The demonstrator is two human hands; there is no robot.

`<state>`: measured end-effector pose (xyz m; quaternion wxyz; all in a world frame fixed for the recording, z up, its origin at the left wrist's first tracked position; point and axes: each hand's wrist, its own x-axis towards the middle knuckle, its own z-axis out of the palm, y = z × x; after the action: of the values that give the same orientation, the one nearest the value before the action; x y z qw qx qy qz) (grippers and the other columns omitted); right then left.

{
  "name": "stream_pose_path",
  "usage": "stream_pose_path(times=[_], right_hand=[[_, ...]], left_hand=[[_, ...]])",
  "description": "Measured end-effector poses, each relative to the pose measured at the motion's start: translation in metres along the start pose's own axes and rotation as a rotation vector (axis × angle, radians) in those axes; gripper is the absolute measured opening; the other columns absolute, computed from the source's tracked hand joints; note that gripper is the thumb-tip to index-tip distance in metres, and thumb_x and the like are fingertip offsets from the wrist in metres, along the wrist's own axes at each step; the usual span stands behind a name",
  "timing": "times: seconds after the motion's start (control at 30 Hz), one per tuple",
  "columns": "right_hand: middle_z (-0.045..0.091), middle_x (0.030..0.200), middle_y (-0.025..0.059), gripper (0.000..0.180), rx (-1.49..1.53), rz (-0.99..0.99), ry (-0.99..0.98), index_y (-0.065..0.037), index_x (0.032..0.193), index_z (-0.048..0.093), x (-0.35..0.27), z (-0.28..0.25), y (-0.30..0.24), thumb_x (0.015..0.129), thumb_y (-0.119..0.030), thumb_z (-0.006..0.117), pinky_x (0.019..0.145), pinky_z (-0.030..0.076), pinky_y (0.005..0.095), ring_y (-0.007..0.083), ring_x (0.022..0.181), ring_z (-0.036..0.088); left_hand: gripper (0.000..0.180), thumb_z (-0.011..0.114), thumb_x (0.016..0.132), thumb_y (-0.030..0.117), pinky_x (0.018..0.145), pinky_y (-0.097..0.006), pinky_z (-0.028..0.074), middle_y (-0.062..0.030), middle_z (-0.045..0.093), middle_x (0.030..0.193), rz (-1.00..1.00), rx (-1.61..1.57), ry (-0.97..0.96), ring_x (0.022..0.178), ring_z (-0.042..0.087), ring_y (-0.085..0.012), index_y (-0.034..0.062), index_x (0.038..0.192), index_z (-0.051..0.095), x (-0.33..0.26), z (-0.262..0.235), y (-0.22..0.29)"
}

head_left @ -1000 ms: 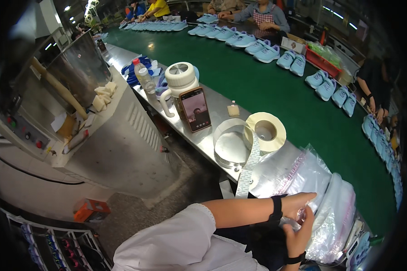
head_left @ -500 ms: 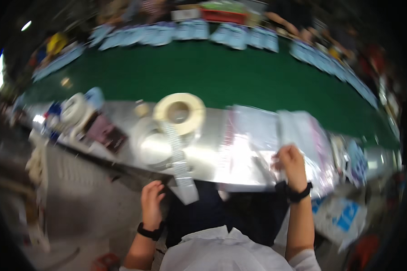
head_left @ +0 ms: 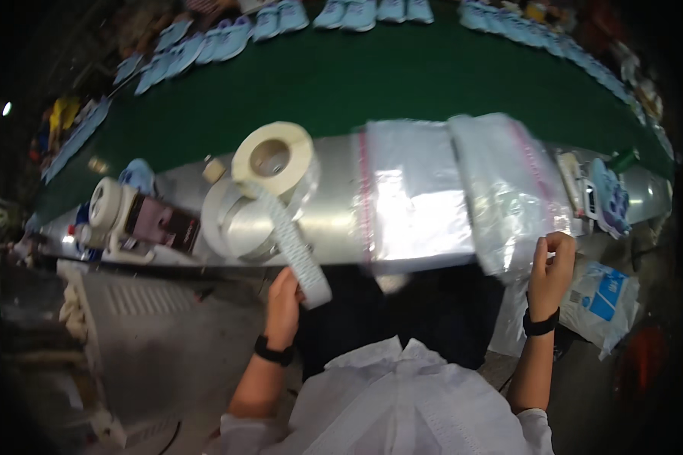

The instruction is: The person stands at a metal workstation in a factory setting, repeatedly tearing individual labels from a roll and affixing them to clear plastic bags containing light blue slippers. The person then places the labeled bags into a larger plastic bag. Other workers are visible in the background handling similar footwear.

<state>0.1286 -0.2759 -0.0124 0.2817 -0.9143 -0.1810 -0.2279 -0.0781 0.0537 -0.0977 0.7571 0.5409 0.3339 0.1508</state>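
My left hand (head_left: 282,309) is at the lower end of a strip of labels (head_left: 300,262), fingers bent round its left edge. The strip hangs over the table's front edge from a large cream label roll (head_left: 302,161). My right hand (head_left: 552,274) is at the near right corner of a stack of clear zip bags (head_left: 501,201) with a pink seal line, its fingers curled together. Whether a bag edge is between them cannot be made out. To the left, a second clear bag stack (head_left: 417,205) lies partly under the first.
A white tape dispenser (head_left: 108,203) and a dark box (head_left: 162,223) stand at the left. A light blue shoe (head_left: 611,199) lies at the right. Beyond the metal table edge is a green belt (head_left: 319,87) with rows of light blue shoes (head_left: 228,39). A white parcel bag (head_left: 603,303) lies lower right.
The view has shifted, so the table sits higher in the picture. My left hand has come up to the label strip. My right hand has moved right, to the bag stack's outer corner.
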Motion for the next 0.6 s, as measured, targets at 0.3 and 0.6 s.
stream_pose_path(times=[0.3, 0.6], right_hand=[[0.057, 0.092, 0.0121, 0.015, 1.018, -0.085, -0.976, 0.000, 0.094, 0.057, -0.042, 0.104, -0.152, 0.083, -0.010, 0.059, 0.069, 0.049, 0.0279, 0.0222, 0.077, 0.059], [0.048, 0.061, -0.0040, 0.006, 1.099, 0.293, -1.004, 0.000, 0.080, 0.060, -0.034, 0.112, -0.150, 0.082, -0.006, 0.062, 0.055, 0.036, 0.0198, 0.0038, 0.059, 0.043]], left_hand=[[0.019, 0.053, 0.090, 0.012, 0.065, -0.022, 0.048, -0.0032, 0.060, 0.093, -0.041, -0.176, -0.087, 0.078, 0.058, -0.0081, 0.0014, 0.105, 0.055, -0.009, 0.038, 0.039], [0.035, 0.068, 0.075, 0.008, 0.063, -0.025, 0.048, -0.0125, 0.053, 0.101, 0.818, 0.885, 0.213, 0.081, 0.055, -0.0171, 0.0042, 0.106, 0.054, -0.034, 0.054, 0.060]])
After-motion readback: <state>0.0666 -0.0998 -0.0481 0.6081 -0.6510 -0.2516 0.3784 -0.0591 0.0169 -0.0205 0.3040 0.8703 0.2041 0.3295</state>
